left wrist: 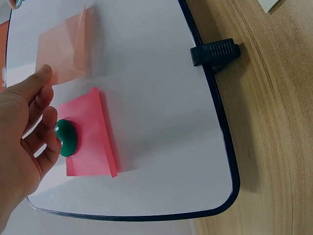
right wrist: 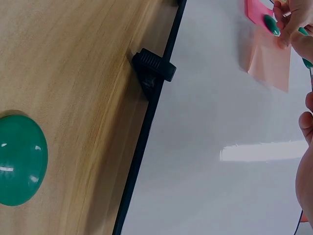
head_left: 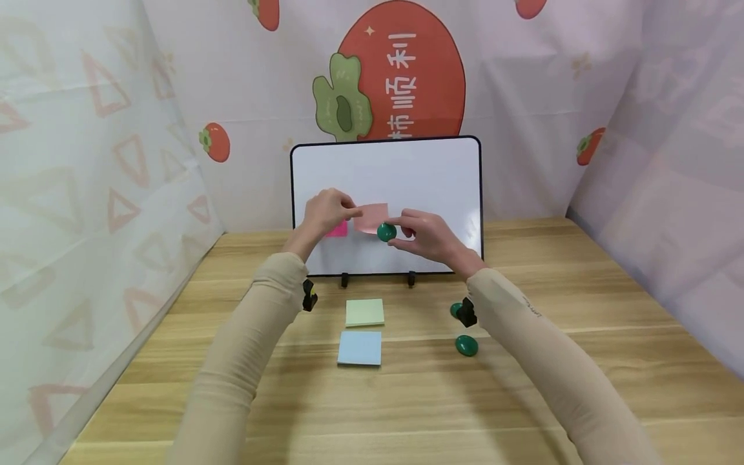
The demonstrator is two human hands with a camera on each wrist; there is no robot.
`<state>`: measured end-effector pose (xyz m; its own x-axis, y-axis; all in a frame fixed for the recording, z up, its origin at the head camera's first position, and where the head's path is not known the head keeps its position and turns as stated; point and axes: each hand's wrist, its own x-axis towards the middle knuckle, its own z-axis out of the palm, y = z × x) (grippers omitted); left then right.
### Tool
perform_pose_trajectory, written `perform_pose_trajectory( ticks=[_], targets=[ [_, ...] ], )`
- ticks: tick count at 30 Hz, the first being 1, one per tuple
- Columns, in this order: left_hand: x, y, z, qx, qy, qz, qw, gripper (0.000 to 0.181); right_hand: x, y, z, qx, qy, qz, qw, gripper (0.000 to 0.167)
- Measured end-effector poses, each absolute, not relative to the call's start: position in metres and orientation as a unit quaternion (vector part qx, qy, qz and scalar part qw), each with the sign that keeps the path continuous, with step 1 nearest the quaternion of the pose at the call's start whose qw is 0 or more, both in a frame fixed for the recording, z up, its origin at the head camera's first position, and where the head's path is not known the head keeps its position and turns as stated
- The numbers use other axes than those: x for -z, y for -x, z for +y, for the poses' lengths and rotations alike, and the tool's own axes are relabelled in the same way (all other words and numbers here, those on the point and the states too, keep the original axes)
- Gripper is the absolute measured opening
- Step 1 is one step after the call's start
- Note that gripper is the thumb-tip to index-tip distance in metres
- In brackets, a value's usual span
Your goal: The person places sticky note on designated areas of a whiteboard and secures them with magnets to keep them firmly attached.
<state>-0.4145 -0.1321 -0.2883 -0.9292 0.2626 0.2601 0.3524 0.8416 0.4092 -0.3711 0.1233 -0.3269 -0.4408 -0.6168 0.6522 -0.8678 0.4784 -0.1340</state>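
Observation:
At the whiteboard [head_left: 430, 174], my left hand [head_left: 327, 212] pinches a pale pink sticky note [head_left: 372, 217] by its edge between thumb and finger. The note lies against or just before the board; its free edge curls outward in the left wrist view. My right hand [head_left: 429, 236] holds a round green magnet [head_left: 386, 232] between thumb and forefinger, at the note's lower right corner. Below my left hand, a bright pink sticky note [left wrist: 90, 139] is on the board, with another green magnet [left wrist: 68, 138] on it, partly behind the fingers.
Black clip feet [head_left: 345, 279] support the board on the wooden table [head_left: 418, 413]. A pale green sticky pad [head_left: 364, 312] and a light blue pad [head_left: 360, 349] lie before it. Two green magnets [head_left: 467, 345] rest to the right, one partly hidden by the right wrist camera.

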Motion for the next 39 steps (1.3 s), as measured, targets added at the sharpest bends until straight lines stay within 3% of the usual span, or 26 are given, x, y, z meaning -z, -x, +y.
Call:
perform_pose_trajectory(
  ticks=[13,19,28,39],
  targets=[
    [0.308,0.423,-0.133,0.195,0.179,-0.945,0.190,0.032,0.324,0.395,0.115,-0.214,-0.419,-0.838,0.275,0.040],
    [0.314,0.426,-0.133,0.186,0.181,-0.942,0.214,0.029,0.322,0.403,0.109,-0.194,-0.406,-0.850,0.275,0.043],
    [0.315,0.430,-0.133,0.175,0.195,-0.930,0.260,0.025,0.319,0.418,0.096,-0.137,-0.393,-0.849,0.326,0.041],
    [0.318,0.431,-0.133,0.143,0.205,-0.922,0.296,0.020,0.322,0.431,0.078,-0.103,-0.377,-0.867,0.308,0.031]
  ],
)
